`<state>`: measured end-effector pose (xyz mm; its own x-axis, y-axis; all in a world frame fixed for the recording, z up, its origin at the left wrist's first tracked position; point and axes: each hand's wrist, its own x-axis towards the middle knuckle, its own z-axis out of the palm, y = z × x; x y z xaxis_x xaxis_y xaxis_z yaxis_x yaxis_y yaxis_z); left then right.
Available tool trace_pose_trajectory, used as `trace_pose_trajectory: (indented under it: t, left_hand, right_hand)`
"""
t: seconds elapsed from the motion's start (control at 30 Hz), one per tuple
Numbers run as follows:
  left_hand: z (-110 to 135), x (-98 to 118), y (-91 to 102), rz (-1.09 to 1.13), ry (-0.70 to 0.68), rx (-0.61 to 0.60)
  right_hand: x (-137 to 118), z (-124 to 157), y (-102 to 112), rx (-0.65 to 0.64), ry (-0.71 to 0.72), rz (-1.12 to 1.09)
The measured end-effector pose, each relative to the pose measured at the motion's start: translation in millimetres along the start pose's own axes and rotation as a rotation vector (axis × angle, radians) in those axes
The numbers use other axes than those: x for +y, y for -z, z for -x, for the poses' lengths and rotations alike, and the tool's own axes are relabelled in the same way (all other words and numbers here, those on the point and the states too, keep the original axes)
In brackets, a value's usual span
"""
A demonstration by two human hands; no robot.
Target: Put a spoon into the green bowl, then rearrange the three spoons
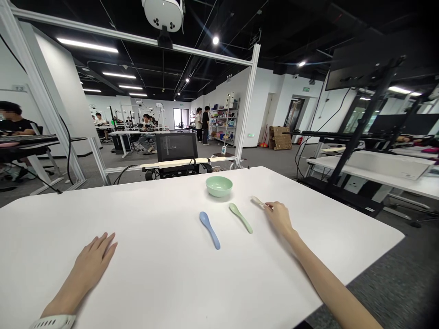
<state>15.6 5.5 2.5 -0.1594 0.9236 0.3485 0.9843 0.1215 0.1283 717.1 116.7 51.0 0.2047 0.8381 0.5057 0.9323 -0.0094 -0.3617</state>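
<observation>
My right hand (278, 216) is closed around the handle of a cream spoon (257, 200), whose bowl points left toward the green bowl. To the left of that hand, a light green spoon (241, 218) lies slantwise on the white table (151, 274). A blue spoon (210, 230) lies nearer to me, roughly parallel to it. Behind the spoons, a green bowl (219, 187) stands upright near the far edge. On the left side my left hand (95, 258) rests palm down with its fingers stretched out, holding nothing.
A metal frame (252, 100) rises beyond the table, with a black office chair (176, 148) behind it. At right stands another desk (373, 171) with a dark stand. Several people sit or stand farther back, near a storage shelf (224, 121).
</observation>
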Motion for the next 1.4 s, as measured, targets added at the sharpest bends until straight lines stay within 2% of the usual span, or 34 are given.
trace_pose_trajectory:
  t: [0.13,0.27,0.4,0.5,0.6,0.73,0.93,1.03,1.13,1.27,1.4]
  left_hand:
    - [2.3,3.4,4.0,0.000,0.016,-0.015]
    - [2.9,1.5,2.9,-0.005,-0.005,0.005]
    - [2.2,1.1,3.1,-0.001,-0.008,0.001]
    - [2.6,4.2,5.9,-0.004,-0.007,-0.001]
    - [3.5,7.5,8.4,-0.008,0.008,-0.005]
    - [3.8,8.9,9.4,-0.001,0.011,-0.005]
    - [3.7,8.4,9.7,-0.005,0.008,-0.013]
    - [4.1,8.8,9.6,0.000,0.008,-0.018]
    - [4.4,9.1,9.2,0.003,0.012,-0.008]
    - [4.4,9.5,9.1,0.011,0.014,0.004]
    - [3.8,9.9,10.6,0.019,0.025,-0.034]
  right_hand:
    - [-25.8,-22.9,8.7,0.023,0.050,-0.157]
    - [-75.3,-57.4,10.2,-0.021,0.164,-0.232]
    - [-131.1,-86.4,-2.3,-0.089,0.284,-0.196]
    - [-162.2,-97.7,-17.4,-0.166,0.290,-0.080]
    - [-178.9,-100.5,-32.2,-0.229,0.258,-0.023]
    - [-186.7,-98.5,-45.4,-0.268,0.224,-0.014]
    - [-180.4,-96.6,-39.5,-0.211,0.195,-0.001]
    - [-157.3,-89.1,-31.0,-0.102,0.202,-0.069]
    - [-120.7,-70.7,-26.5,-0.048,0.244,-0.162]
    - [-72.7,-34.2,-29.7,-0.154,0.319,-0.200]
    - [-47.7,-4.9,-38.9,-0.294,0.346,-0.217]
